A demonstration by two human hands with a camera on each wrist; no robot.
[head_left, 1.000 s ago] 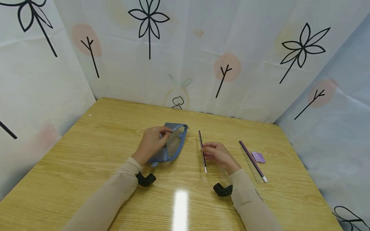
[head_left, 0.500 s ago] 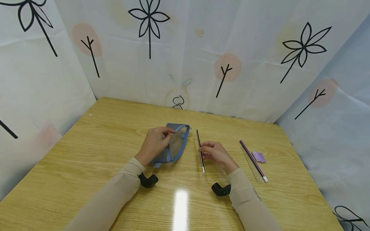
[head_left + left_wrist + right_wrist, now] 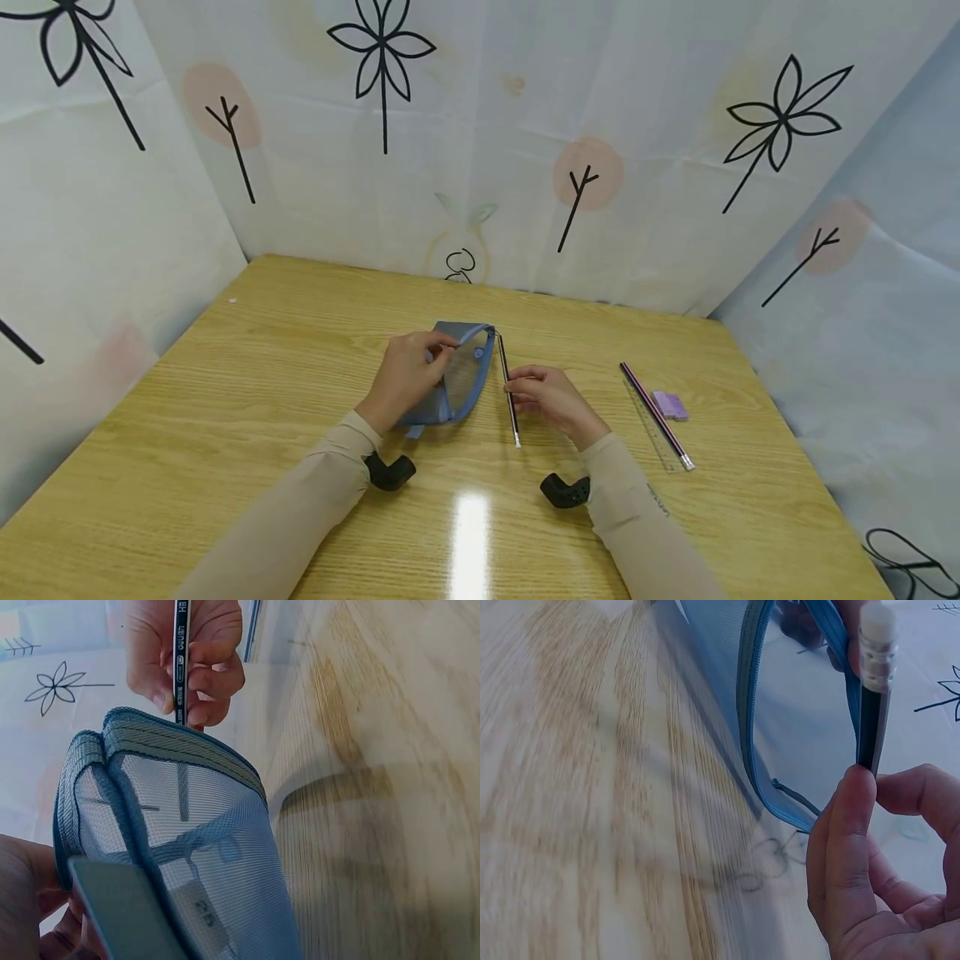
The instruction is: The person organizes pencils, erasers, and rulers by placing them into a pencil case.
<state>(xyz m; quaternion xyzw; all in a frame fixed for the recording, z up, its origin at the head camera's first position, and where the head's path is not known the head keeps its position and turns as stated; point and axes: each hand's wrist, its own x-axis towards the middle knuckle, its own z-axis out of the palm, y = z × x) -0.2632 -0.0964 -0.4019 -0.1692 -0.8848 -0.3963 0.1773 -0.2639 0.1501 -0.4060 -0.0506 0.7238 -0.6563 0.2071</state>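
Note:
My left hand pinches the upper edge of a blue mesh zip pencil case, whose zipped mouth gapes toward the right. Just right of that mouth, my right hand pinches a dark pencil between thumb and fingers. The pencil's white eraser points toward me, its other end lying close by the zip corner of the case. In the left wrist view, the pencil's lower part shows through the mesh, and lettering with "HB" runs along its barrel.
To the right on the wooden table lie striped pencils with white erasers, over a clear ruler. A purple eraser block sits beside them. Printed white cloth hangs behind the table.
The right hand has carried the pencil leftward, up to the mouth of the pencil case. The left hand and the case have shifted slightly to the right.

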